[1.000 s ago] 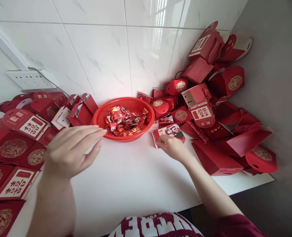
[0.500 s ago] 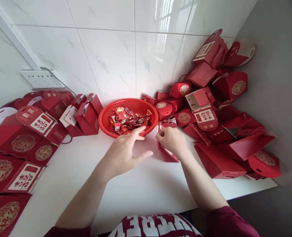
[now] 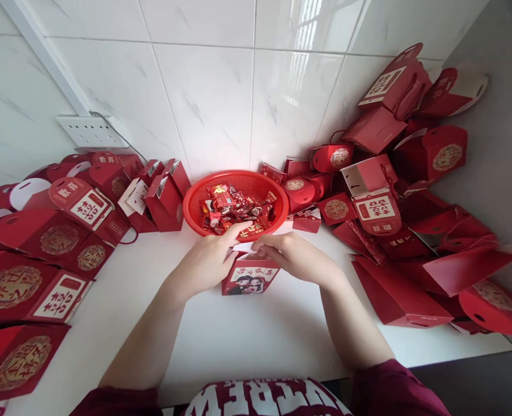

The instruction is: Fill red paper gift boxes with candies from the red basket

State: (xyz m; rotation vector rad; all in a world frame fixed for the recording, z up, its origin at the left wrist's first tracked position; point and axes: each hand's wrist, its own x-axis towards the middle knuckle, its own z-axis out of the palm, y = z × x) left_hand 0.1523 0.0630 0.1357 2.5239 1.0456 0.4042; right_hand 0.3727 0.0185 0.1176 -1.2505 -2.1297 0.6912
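A small red gift box [image 3: 250,280] with a picture of a couple on its front stands on the white table [image 3: 247,341] just in front of me. My left hand [image 3: 206,263] grips its left top edge, fingers curled. My right hand [image 3: 293,257] holds its right top edge, fingers bent over the opening. Right behind the box sits a round red basket [image 3: 195,203] filled with wrapped candies [image 3: 234,211]. My left forefinger reaches almost to the basket's rim.
Folded red boxes with gold emblems lie piled at the left [image 3: 43,248] and heaped high at the right [image 3: 403,196] against the grey wall. A white power strip [image 3: 90,130] hangs on the tiled wall. Two open small boxes [image 3: 160,193] stand left of the basket.
My right hand picked the small box from the right pile and brought it to the middle. My left hand swung in from the left and took hold of it too; the box now stands upright.
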